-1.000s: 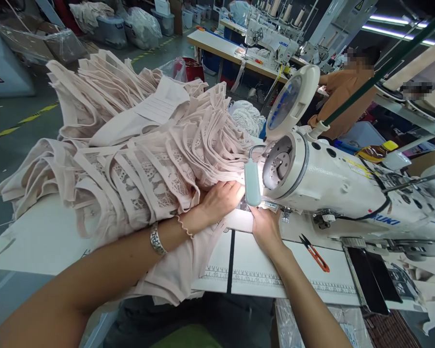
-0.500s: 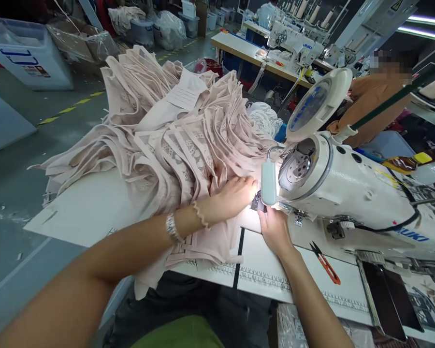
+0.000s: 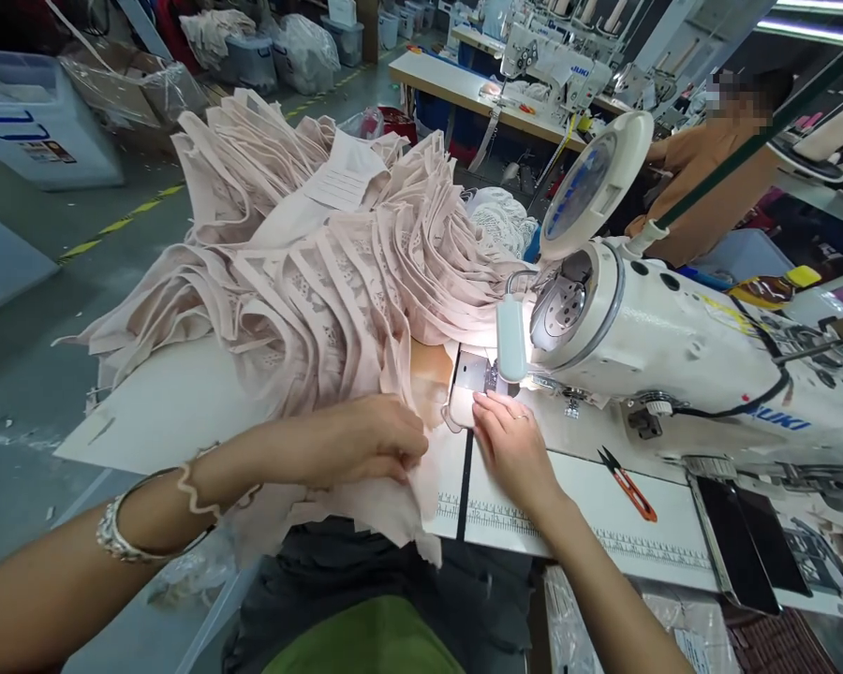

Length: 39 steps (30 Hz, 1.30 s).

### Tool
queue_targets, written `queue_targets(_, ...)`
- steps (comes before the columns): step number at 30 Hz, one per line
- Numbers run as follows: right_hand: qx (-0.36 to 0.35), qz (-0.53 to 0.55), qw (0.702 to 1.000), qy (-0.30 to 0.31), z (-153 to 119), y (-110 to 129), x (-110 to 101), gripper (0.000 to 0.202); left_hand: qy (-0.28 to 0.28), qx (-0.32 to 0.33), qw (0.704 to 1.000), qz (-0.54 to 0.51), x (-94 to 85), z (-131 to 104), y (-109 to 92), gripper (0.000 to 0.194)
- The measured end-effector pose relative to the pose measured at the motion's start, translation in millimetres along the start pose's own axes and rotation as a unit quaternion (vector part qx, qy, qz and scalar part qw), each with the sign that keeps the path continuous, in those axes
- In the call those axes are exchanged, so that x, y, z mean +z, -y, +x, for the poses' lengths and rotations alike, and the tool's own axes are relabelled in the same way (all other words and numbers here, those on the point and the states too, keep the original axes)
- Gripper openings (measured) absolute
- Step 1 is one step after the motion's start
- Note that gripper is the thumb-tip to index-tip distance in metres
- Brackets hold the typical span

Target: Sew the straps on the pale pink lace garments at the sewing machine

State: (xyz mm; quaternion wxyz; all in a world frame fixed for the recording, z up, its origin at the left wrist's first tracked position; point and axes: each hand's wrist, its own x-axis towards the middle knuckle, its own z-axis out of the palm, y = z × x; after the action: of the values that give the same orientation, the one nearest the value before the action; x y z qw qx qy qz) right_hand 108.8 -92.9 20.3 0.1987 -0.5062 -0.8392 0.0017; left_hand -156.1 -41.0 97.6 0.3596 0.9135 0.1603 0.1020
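Observation:
My left hand (image 3: 376, 438) is closed on the edge of a pale pink garment piece (image 3: 393, 515) that hangs over the table's front edge. My right hand (image 3: 516, 449) lies with fingers stretched out beside the needle plate (image 3: 472, 370) of the sewing machine (image 3: 646, 323). Its fingertips touch a small pale rounded piece (image 3: 462, 410), whose kind I cannot make out. To the left, a big pile of pink lace-trimmed garment pieces (image 3: 309, 290) is heaped on the table. A small lamp (image 3: 511, 339) lights the needle area and partly hides it.
Orange-handled thread snips (image 3: 628, 485) lie right of my right hand, and a dark phone-like slab (image 3: 734, 543) sits farther right. A printed paper (image 3: 347, 173) rests on the pile. Behind the machine are white lace trim (image 3: 502, 222) and a person in brown (image 3: 717, 178).
My left hand has moved from the needle area left and toward me, drawing pink fabric along. My right hand has shifted slightly left, fingers now flat by the plate.

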Motion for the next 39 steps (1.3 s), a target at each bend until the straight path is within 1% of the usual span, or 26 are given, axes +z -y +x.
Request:
queue_targets(3, 0.027, 0.116, 0.993, -0.014, 4, 12, 7, 0.033, -0.034, 0.050, 0.998, -0.021, 10.7, 9, -2, 0.013)
queue_targets(5, 0.034, 0.167, 0.985, -0.002, 11, 24, 13, 0.044, -0.068, 0.065, 0.995, 0.040, 22.4, 16, 1, 0.007)
queue_targets(6, 0.046, 0.166, 0.985, 0.010, 14, 29, 15, 0.048, -0.100, 0.054, 0.989, 0.100, 27.4, 18, 4, 0.006)
queue_targets(7, 0.066, 0.151, 0.986, 0.029, 17, 31, 17, 0.048, -0.137, 0.029, 0.975, 0.173, 31.1, 18, 8, 0.009)
queue_targets(8, 0.085, 0.129, 0.987, 0.054, 20, 32, 16, 0.041, -0.174, -0.003, 0.952, 0.252, 33.5, 17, 12, 0.014)
queue_targets(9, 0.102, 0.106, 0.986, 0.081, 22, 31, 15, 0.029, -0.199, -0.038, 0.924, 0.323, 34.6, 15, 15, 0.021)
queue_targets(10, 0.117, 0.087, 0.984, 0.104, 23, 28, 12, 0.014, -0.205, -0.064, 0.902, 0.374, 34.5, 12, 18, 0.028)
queue_targets(11, 0.129, 0.075, 0.982, 0.119, 23, 23, 8, 0.010, -0.188, -0.072, 0.896, 0.396, 33.6, 8, 19, 0.034)
queue_targets(12, 0.139, 0.071, 0.980, 0.120, 22, 17, 4, 0.020, -0.150, -0.064, 0.907, 0.388, 32.1, 4, 19, 0.041)
queue_targets(14, 0.168, 0.083, 0.978, 0.094, 18, 5, -2, 0.030, -0.034, -0.026, 0.953, 0.299, 28.7, -1, 13, 0.052)
queue_targets(15, 0.186, 0.093, 0.975, 0.074, 15, -1, -4, 0.029, 0.031, -0.011, 0.971, 0.237, 27.2, -1, 9, 0.055)
queue_targets(16, 0.204, 0.100, 0.973, 0.052, 11, -6, -5, 0.024, 0.087, -0.002, 0.980, 0.177, 26.1, 2, 5, 0.056)
queue_targets(17, 0.219, 0.103, 0.970, 0.030, 8, -10, -5, 0.017, 0.123, -0.002, 0.983, 0.134, 25.9, 7, 3, 0.054)
queue_targets(18, 0.232, 0.099, 0.968, 0.008, 4, -13, -4, 0.014, 0.130, -0.002, 0.985, 0.115, 26.8, 13, 2, 0.049)
queue_targets(19, 0.245, 0.086, 0.966, -0.011, 0, -16, -3, 0.019, 0.112, 0.006, 0.987, 0.117, 29.0, 21, 4, 0.039)
queue_targets(20, 0.254, 0.066, 0.965, -0.023, -3, -20, -3, 0.024, 0.063, 0.016, 0.987, 0.146, 32.6, 29, 9, 0.026)
queue_targets(21, 0.262, 0.039, 0.964, -0.027, -6, -26, -4, 0.025, 0.010, 0.039, 0.980, 0.193, 37.6, 36, 15, 0.022)
queue_targets(22, 0.270, 0.003, 0.962, -0.030, -9, -32, -6, 0.024, -0.019, 0.060, 0.967, 0.247, 43.6, 42, 23, 0.030)
queue_targets(24, 0.279, -0.086, 0.956, -0.035, -14, -50, -15, 0.028, -0.052, 0.018, 0.935, 0.351, 56.6, 48, 40, 0.048)
queue_targets(25, 0.283, -0.132, 0.949, -0.050, -16, -59, -20, 0.030, -0.063, -0.016, 0.919, 0.389, 62.3, 49, 48, 0.049)
queue_targets(27, 0.265, -0.189, 0.945, -0.025, -20, -77, -29, 0.031, -0.079, -0.079, 0.893, 0.436, 69.7, 49, 57, 0.047)
queue_targets(29, 0.236, -0.217, 0.947, 0.000, -24, -87, -35, 0.030, -0.081, -0.096, 0.877, 0.464, 70.2, 50, 58, 0.045)
queue_targets(32, 0.215, -0.233, 0.948, -0.005, -31, -91, -33, 0.028, -0.059, -0.046, 0.862, 0.502, 61.0, 60, 53, 0.036)
queue_targets(34, 0.227, -0.226, 0.947, -0.030, -37, -90, -29, 0.026, -0.047, 0.008, 0.852, 0.521, 53.5, 69, 52, 0.028)
queue_targets(36, 0.249, -0.219, 0.941, -0.059, -41, -91, -26, 0.025, -0.049, 0.058, 0.848, 0.525, 48.7, 75, 57, 0.026)
queue_targets(39, 0.242, -0.223, 0.941, -0.075, -42, -89, -23, 0.025, -0.085, 0.089, 0.866, 0.485, 46.4, 77, 71, 0.026)
